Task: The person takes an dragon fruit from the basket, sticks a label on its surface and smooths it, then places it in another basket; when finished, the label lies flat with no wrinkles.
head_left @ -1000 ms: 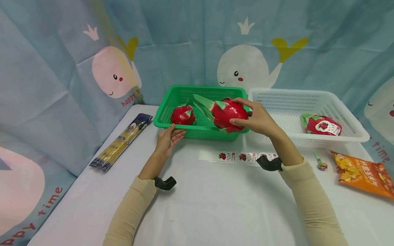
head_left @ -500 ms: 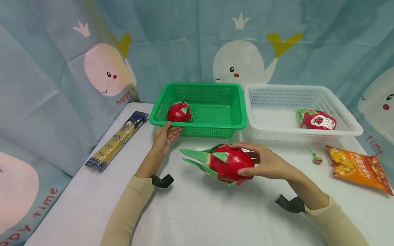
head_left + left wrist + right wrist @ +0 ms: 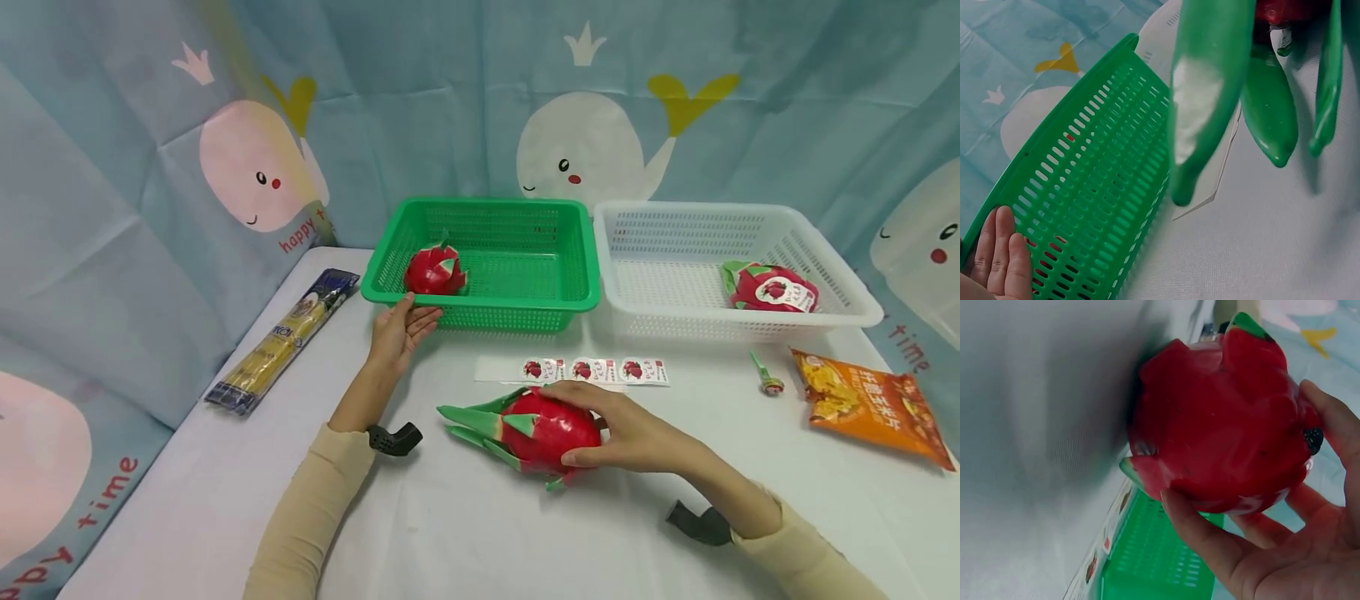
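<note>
A large red dragon fruit with long green leaf tips lies low at the table's middle, leaves toward the left. My right hand grips its right end, thumb on the near side and fingers over the top; the right wrist view shows the fruit between thumb and fingers. At the green basket, my left hand has its thumb over the front rim and its fingers nearly straight against the outer wall. Inside this basket, at the left, sits a smaller dragon fruit.
A white basket stands right of the green one, holding a dragon fruit with a label. A strip of stickers lies before the baskets. Packaged noodles lie left; a lollipop and orange snack bag lie right.
My right hand has brought the large dragon fruit from above the green basket toward me and down to the table. The sticker strip shows again. My left hand stays at the basket rim.
</note>
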`<state>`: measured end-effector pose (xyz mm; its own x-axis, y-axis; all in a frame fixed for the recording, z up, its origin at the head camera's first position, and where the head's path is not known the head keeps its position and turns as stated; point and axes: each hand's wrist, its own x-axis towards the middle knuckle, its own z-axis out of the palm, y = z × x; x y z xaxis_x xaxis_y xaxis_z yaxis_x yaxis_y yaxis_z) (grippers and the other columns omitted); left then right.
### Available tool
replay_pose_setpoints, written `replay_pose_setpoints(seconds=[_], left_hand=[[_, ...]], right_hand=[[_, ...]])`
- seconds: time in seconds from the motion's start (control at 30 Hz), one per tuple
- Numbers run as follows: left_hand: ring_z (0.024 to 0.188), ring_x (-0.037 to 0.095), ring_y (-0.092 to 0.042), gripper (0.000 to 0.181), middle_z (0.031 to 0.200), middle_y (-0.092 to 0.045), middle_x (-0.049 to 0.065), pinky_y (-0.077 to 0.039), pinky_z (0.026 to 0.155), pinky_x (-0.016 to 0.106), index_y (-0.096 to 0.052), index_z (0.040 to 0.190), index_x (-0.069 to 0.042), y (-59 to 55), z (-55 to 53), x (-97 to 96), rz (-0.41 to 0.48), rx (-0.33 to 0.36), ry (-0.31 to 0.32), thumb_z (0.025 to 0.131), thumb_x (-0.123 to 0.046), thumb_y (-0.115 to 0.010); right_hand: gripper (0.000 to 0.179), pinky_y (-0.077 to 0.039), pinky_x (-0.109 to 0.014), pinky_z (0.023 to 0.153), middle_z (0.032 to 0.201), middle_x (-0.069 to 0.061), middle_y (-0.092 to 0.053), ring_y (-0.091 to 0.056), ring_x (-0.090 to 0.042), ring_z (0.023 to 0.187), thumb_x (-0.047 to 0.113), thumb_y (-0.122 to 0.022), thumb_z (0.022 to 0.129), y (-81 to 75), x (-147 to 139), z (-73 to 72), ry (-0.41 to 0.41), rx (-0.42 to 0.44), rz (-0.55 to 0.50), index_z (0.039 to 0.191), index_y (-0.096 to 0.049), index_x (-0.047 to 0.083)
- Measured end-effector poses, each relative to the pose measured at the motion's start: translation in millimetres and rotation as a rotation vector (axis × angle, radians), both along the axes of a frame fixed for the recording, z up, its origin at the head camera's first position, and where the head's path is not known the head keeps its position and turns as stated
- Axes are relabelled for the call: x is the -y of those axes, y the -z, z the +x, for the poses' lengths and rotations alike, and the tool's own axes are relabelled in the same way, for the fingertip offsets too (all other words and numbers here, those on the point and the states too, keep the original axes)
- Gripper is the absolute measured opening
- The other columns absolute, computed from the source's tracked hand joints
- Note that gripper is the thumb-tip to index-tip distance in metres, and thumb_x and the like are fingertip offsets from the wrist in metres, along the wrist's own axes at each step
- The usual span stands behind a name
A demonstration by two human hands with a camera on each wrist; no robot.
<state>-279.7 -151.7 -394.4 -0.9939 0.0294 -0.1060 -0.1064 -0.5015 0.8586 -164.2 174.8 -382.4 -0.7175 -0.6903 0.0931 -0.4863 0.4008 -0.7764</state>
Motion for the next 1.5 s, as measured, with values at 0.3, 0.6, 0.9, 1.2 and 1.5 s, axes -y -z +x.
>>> replay_pose_setpoints(seconds=[0.3,0.6,0.9,1.2,1.5], left_hand=[[0.078,0.01,-0.07,0.025,0.08,-0.07,0.003,-0.055,0.074,0.022,-0.049,0.106,-0.004,0.9,0.2,-0.8,-0.007,0.012,0.0,0.098,-0.027,-0.042],[0.078,0.01,-0.069,0.028,0.08,-0.071,0.001,-0.055,0.075,0.022,-0.049,0.105,-0.004,1.2,-1.1,-0.7,-0.047,-0.022,0.001,0.098,-0.03,-0.041],[0.077,0.011,-0.07,0.027,0.079,-0.071,0.002,-0.055,0.073,0.023,-0.051,0.105,-0.004,-0.4,-0.7,-3.0,-0.022,-0.004,-0.012,0.099,-0.029,-0.04],[0.088,0.012,-0.068,0.02,0.089,-0.072,0.0,-0.05,0.091,0.031,-0.054,0.108,-0.001,2.9,-2.2,-7.5,-0.228,0.04,0.121,0.095,-0.015,-0.047],[0.103,0.023,-0.063,0.042,0.119,-0.06,0.021,-0.049,0.092,0.038,-0.053,0.124,0.004,11.9,-0.6,-26.6,-0.766,0.011,0.404,0.088,-0.015,-0.061]], right_hand=[[0.072,-0.052,-0.029,0.085,0.142,-0.005,-0.04,-0.042,-0.026,0.124,0.035,-0.066,0.084,-4.5,-10.1,-1.6,-0.005,0.005,0.102,0.144,-0.03,0.02],[0.033,-0.053,-0.045,0.08,0.106,-0.018,-0.066,-0.064,-0.029,0.094,0.014,-0.061,0.087,3.0,-25.4,-67.9,0.234,-0.181,0.221,0.114,-0.06,-0.006],[0.039,-0.05,-0.044,0.072,0.094,-0.016,-0.064,-0.06,-0.032,0.088,0.014,-0.075,0.072,18.5,-17.5,-90.3,0.35,-0.245,0.462,0.106,-0.065,-0.002],[0.033,-0.043,-0.035,0.069,0.085,-0.012,-0.056,-0.049,-0.024,0.08,0.011,-0.078,0.064,23.0,-19.5,-93.8,0.326,-0.206,0.428,0.091,-0.062,0.0],[0.03,-0.038,-0.026,0.062,0.075,-0.005,-0.053,-0.045,-0.015,0.069,0.005,-0.075,0.068,23.3,-27.1,-93.9,0.273,-0.095,0.298,0.089,-0.054,0.002]])
